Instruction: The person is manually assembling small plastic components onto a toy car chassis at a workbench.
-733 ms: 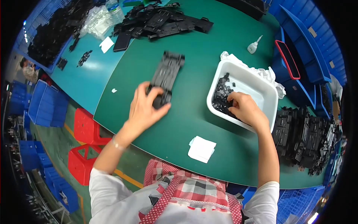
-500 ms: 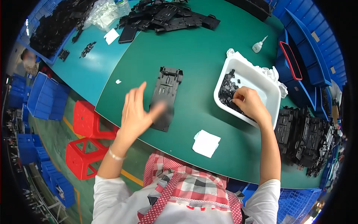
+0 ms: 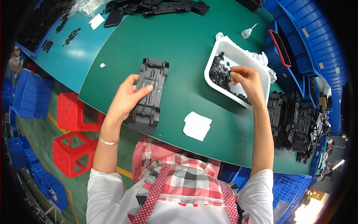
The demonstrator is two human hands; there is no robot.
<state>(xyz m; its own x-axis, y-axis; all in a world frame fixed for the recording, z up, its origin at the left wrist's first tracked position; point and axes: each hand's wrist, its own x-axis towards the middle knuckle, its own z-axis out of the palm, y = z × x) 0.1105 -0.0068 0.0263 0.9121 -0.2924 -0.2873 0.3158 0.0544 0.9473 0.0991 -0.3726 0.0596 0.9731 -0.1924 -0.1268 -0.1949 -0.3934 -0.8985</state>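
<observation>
My left hand (image 3: 128,96) grips a long black plastic chassis plate (image 3: 153,80) by its left side, with the thumb lying across the top. The plate has moulded ribs and slots, and its near end overlaps the table's front edge. Over the white plastic basin (image 3: 264,79) is my right hand (image 3: 247,79), with thumb and fingertips pinched together. Whatever is between those fingertips is too small to make out. Small black plastic pieces (image 3: 220,72) are heaped along the basin's left side, just beneath the right fingers.
Folded white paper (image 3: 197,126) lies near the front edge. Stacked black chassis plates (image 3: 298,119) stand at right, beside blue bins (image 3: 298,71). A small white bottle (image 3: 247,33) sits behind the basin. More black parts (image 3: 160,8) are piled at the back; red stools (image 3: 74,155) stand at left.
My left hand has closed on the chassis plate, which has come up and toward me. My right hand has risen slightly from the small pieces. The whole view has shifted a little.
</observation>
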